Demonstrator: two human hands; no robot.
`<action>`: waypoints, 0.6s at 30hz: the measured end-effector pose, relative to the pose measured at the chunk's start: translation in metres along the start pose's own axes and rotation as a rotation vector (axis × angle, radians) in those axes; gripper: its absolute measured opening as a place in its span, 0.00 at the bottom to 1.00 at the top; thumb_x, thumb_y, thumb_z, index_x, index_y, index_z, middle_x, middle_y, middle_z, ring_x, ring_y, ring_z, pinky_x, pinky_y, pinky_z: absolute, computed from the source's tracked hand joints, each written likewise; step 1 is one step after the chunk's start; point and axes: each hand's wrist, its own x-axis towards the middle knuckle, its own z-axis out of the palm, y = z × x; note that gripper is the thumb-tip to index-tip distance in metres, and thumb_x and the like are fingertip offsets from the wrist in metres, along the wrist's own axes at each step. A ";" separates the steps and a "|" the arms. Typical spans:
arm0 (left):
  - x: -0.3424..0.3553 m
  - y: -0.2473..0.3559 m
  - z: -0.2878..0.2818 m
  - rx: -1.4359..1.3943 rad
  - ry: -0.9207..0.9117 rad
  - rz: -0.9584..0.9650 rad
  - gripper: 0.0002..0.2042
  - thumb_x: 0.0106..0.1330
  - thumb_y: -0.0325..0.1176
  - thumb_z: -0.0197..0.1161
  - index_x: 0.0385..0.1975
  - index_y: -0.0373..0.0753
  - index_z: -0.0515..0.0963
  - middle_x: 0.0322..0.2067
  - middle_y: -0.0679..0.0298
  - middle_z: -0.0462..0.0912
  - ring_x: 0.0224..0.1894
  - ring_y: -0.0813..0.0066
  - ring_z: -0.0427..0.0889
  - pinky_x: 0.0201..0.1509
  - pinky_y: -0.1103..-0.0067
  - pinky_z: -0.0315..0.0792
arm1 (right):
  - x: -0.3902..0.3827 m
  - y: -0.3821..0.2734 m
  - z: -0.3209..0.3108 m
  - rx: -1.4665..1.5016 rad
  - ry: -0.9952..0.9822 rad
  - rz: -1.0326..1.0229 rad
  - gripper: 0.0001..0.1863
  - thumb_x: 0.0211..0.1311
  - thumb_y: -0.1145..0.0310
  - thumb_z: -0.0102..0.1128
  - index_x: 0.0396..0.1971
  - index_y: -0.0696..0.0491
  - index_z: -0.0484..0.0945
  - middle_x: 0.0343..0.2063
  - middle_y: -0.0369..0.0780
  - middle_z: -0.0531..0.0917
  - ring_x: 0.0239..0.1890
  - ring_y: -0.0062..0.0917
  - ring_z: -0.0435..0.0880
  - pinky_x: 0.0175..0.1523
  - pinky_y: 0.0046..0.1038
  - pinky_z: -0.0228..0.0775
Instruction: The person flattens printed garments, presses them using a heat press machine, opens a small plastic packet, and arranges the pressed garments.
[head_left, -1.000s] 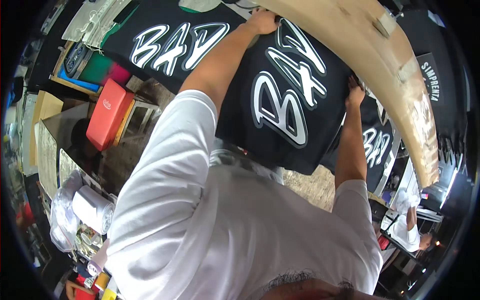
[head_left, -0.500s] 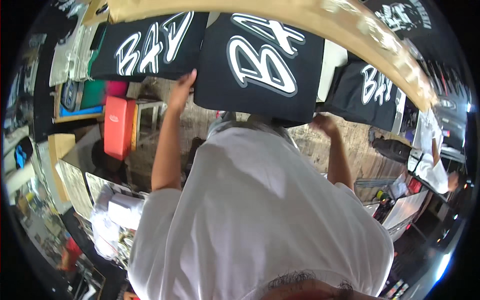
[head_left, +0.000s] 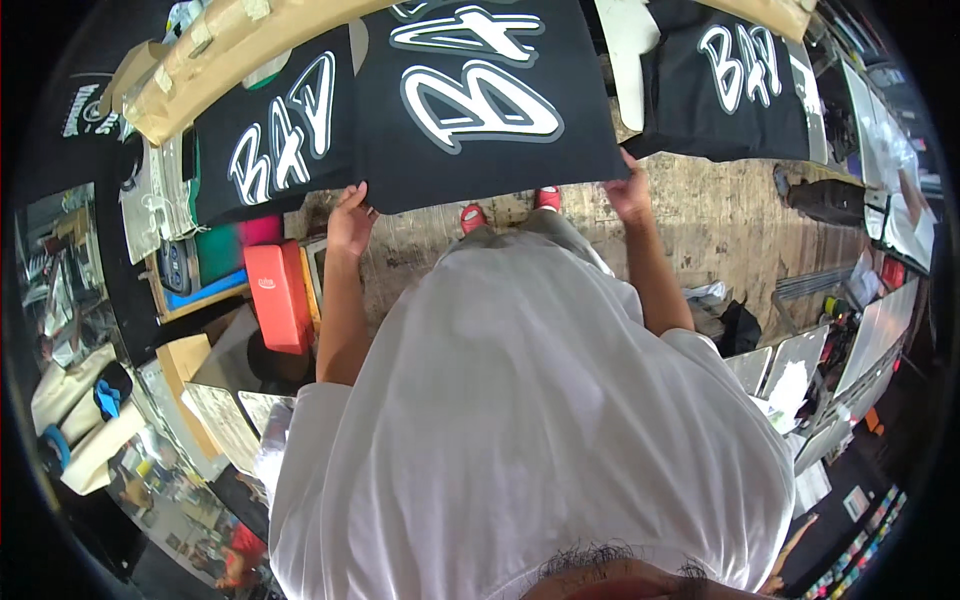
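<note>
A black T-shirt (head_left: 480, 165) with large white, grey-edged lettering lies spread flat in front of me, its near edge hanging toward me. My left hand (head_left: 350, 220) grips its near left corner, fingers bent at the cloth. At the near right corner my right hand (head_left: 630, 190) pinches the fabric, thumb on top. To the left lies a second black printed shirt (head_left: 330, 165), close beside the middle one. Another printed black shirt (head_left: 740, 125) is spread on the right, past a pale board (head_left: 627, 50).
A tape-covered tan beam (head_left: 240, 45) crosses above the shirts. On the left are a red box (head_left: 278, 300) and a wooden-framed screen (head_left: 205, 290). Worn floorboards (head_left: 700, 230) lie below. A person's arm (head_left: 910, 185) shows at the far right.
My left hand has come down from the shirt's side to its near left corner. My right hand has risen to the right corner and closed on it. The view has turned.
</note>
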 end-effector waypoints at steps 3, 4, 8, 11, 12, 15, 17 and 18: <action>-0.011 0.000 -0.022 0.096 -0.061 -0.024 0.07 0.63 0.32 0.63 0.26 0.51 0.72 0.33 0.76 0.78 0.36 0.78 0.76 0.49 0.73 0.66 | -0.027 -0.022 0.042 -0.091 0.299 -0.140 0.15 0.67 0.63 0.52 0.46 0.55 0.77 0.38 0.36 0.83 0.34 0.21 0.81 0.36 0.23 0.74; -0.019 0.004 -0.001 0.101 -0.021 -0.025 0.09 0.62 0.31 0.64 0.24 0.50 0.72 0.28 0.76 0.77 0.31 0.79 0.74 0.46 0.74 0.68 | -0.036 -0.027 0.029 -0.084 0.322 -0.155 0.15 0.67 0.63 0.52 0.46 0.55 0.77 0.38 0.36 0.83 0.34 0.21 0.81 0.36 0.23 0.74; -0.025 -0.007 -0.011 0.083 -0.042 -0.001 0.09 0.62 0.30 0.65 0.22 0.49 0.73 0.29 0.74 0.79 0.34 0.79 0.77 0.44 0.75 0.71 | -0.058 -0.036 0.002 -0.242 0.270 -0.043 0.14 0.70 0.60 0.49 0.46 0.52 0.77 0.35 0.34 0.82 0.30 0.21 0.80 0.35 0.24 0.73; -0.027 -0.012 -0.015 0.123 0.050 -0.010 0.10 0.63 0.32 0.65 0.22 0.48 0.72 0.28 0.73 0.80 0.33 0.79 0.76 0.47 0.73 0.70 | -0.071 -0.029 -0.023 -0.246 0.274 0.040 0.14 0.70 0.58 0.48 0.43 0.51 0.77 0.33 0.33 0.81 0.29 0.22 0.79 0.34 0.26 0.74; -0.027 -0.014 -0.021 0.111 0.036 -0.017 0.09 0.63 0.32 0.64 0.22 0.48 0.72 0.29 0.73 0.80 0.34 0.79 0.76 0.47 0.73 0.70 | -0.070 -0.027 -0.034 -0.243 0.234 0.062 0.13 0.70 0.59 0.48 0.43 0.50 0.77 0.34 0.33 0.82 0.31 0.22 0.78 0.35 0.25 0.73; -0.035 -0.013 -0.017 0.110 -0.005 -0.051 0.10 0.63 0.31 0.64 0.21 0.47 0.72 0.30 0.72 0.80 0.35 0.79 0.77 0.46 0.73 0.72 | -0.068 -0.026 -0.045 -0.201 0.226 0.072 0.12 0.69 0.59 0.49 0.43 0.49 0.76 0.36 0.34 0.82 0.33 0.22 0.78 0.36 0.23 0.73; -0.040 -0.012 -0.013 0.120 -0.031 -0.069 0.10 0.64 0.30 0.63 0.20 0.47 0.72 0.30 0.72 0.80 0.34 0.78 0.77 0.45 0.74 0.73 | -0.064 -0.029 -0.046 -0.164 0.248 0.059 0.12 0.70 0.59 0.48 0.43 0.50 0.76 0.36 0.34 0.81 0.33 0.23 0.78 0.35 0.23 0.73; -0.042 -0.012 -0.012 0.104 -0.040 -0.096 0.10 0.64 0.29 0.62 0.20 0.46 0.72 0.30 0.72 0.80 0.35 0.79 0.78 0.46 0.74 0.73 | -0.064 -0.031 -0.047 -0.167 0.254 0.047 0.12 0.69 0.59 0.49 0.43 0.50 0.76 0.36 0.34 0.81 0.34 0.23 0.78 0.35 0.23 0.72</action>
